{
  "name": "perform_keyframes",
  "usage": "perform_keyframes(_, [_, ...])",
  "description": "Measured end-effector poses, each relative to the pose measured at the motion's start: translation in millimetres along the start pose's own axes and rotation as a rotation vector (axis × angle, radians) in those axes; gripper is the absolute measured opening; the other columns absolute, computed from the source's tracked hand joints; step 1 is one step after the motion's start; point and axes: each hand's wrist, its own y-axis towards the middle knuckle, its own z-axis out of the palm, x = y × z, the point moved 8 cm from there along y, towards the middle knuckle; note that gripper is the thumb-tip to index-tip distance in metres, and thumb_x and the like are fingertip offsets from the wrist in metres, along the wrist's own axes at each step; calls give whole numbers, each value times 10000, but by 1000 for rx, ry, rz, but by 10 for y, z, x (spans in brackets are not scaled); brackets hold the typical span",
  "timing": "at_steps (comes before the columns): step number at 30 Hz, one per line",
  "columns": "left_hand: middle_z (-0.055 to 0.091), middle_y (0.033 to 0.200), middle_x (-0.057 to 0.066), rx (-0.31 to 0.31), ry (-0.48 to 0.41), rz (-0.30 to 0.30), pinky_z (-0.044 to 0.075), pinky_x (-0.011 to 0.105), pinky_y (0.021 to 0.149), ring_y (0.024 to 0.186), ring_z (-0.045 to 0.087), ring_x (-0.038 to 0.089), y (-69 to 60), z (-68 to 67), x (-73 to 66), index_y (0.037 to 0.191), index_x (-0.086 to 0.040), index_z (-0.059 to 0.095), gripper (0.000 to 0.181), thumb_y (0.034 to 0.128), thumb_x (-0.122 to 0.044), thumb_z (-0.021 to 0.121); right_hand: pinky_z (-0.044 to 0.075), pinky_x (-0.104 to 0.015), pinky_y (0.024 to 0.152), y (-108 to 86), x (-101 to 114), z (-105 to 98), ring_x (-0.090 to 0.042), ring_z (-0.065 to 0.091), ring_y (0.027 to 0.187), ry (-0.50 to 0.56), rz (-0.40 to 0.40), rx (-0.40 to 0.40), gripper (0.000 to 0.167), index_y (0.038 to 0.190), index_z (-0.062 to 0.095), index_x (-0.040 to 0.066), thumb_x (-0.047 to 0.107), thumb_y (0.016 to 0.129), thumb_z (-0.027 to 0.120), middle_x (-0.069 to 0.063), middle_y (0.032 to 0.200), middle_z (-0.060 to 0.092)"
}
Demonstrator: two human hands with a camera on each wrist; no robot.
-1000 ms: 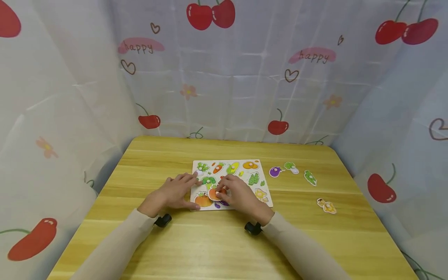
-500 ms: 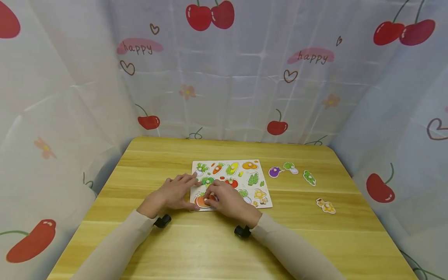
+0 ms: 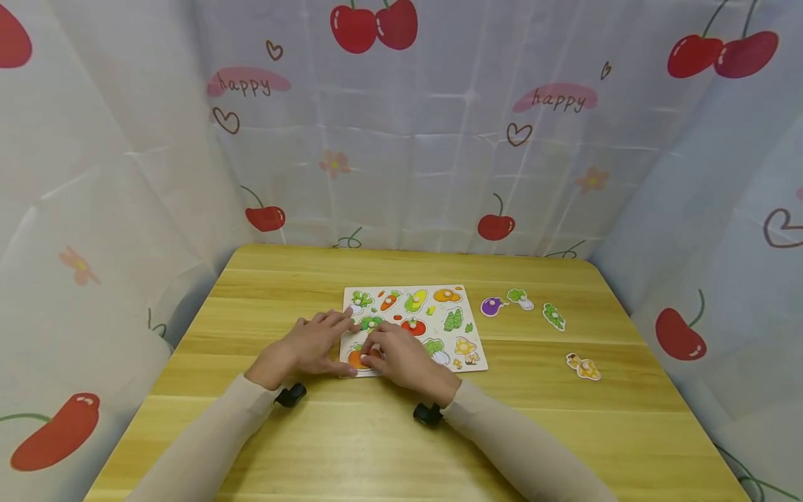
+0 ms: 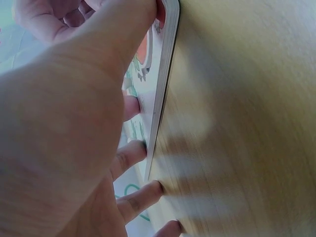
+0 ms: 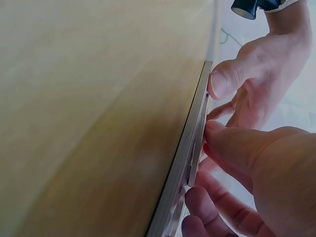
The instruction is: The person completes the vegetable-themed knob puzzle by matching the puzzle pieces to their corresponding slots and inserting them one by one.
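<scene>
A wooden vegetable puzzle board (image 3: 436, 322) lies on the table, seen edge-on in both wrist views. My left hand (image 3: 314, 345) rests at its left edge, fingers spread, the thumb on the front-left corner and some fingertips on the board. Over that corner my right hand (image 3: 401, 359) pinches an orange pumpkin puzzle piece (image 3: 356, 359), its knob hidden by the fingers. The piece's edge (image 5: 198, 153) shows just above the board in the right wrist view; I cannot tell if it is fully seated. A tomato piece (image 3: 413, 327) sits behind my right hand.
Loose pieces lie right of the board: an eggplant (image 3: 492, 306), a leafy white-stemmed vegetable (image 3: 519, 299), a green pea pod (image 3: 554, 316) and a yellow mushroom (image 3: 583, 367). A cherry-print curtain (image 3: 408, 188) hangs behind the table (image 3: 364, 446).
My right hand has carried the pumpkin piece left from mid-board to the front-left corner and lowered it there, shifting slightly in the last half second. My left hand has stayed put.
</scene>
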Motion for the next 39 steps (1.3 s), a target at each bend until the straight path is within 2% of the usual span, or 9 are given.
perform_keyframes(15, [329, 1922, 163, 7, -1, 2, 414, 886, 1197, 1700, 420, 522, 11, 32, 18, 1726, -210, 536, 951, 990, -730, 840, 517, -243, 793, 47, -18, 62, -106, 608, 928, 19, 37, 10, 64, 1067, 884, 185, 248, 1071, 886, -23, 1168, 752])
perform_keyframes(24, [336, 1918, 168, 9, -6, 2, 438, 858, 1178, 1680, 445, 522, -16, 24, -4, 1718, -207, 547, 925, 1005, -730, 821, 528, -243, 799, 44, -26, 72, -133, 664, 951, 46, 48, 33, 63, 1068, 901, 182, 241, 1076, 881, -22, 1182, 756])
perform_keyframes(32, [347, 1911, 183, 7, -1, 4, 447, 839, 1170, 1674, 448, 530, -10, -3, -9, 1717, -216, 556, 851, 1053, -703, 774, 541, -252, 810, 23, -19, 18, -196, 726, 999, 51, 22, 34, 69, 1093, 918, 166, 214, 1081, 871, -31, 1200, 771])
perform_keyframes(39, [345, 1914, 173, 8, 5, -4, 459, 820, 1161, 1672, 451, 532, 4, -27, -17, 1722, -229, 555, 842, 1059, -706, 764, 559, -278, 833, -23, -65, -31, -151, 692, 976, 24, -4, 34, 113, 1172, 921, 177, 221, 1079, 874, -15, 1198, 787])
